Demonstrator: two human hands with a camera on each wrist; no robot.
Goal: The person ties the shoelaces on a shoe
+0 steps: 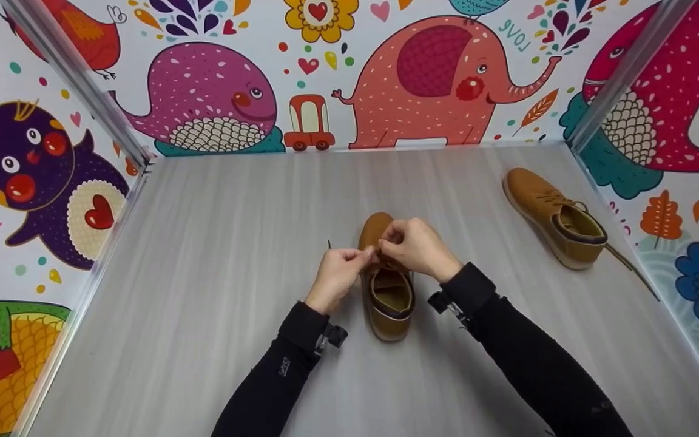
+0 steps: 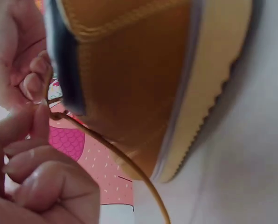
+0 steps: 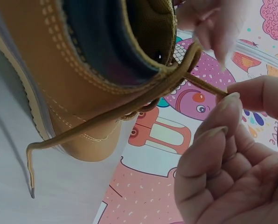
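- Black sleeves [image 1: 537, 352] reach over the grey worktop [image 1: 234, 212].
- Tan shoe [image 1: 389, 306] stands upright at mid-worktop, toe toward the far edge.
- Second shoe [image 1: 547, 212] stands near the right edge, towards the far right corner.
- Right hand [image 1: 420, 246]: grip pinching the brown lace [image 3: 125, 105]; left hand [image 1: 340, 270]: beside it, whether its grip holds any I cannot tell.

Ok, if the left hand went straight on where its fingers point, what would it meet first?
Probably the right hand, just ahead of the left hand over the nearer shoe, though depth is hard to judge.
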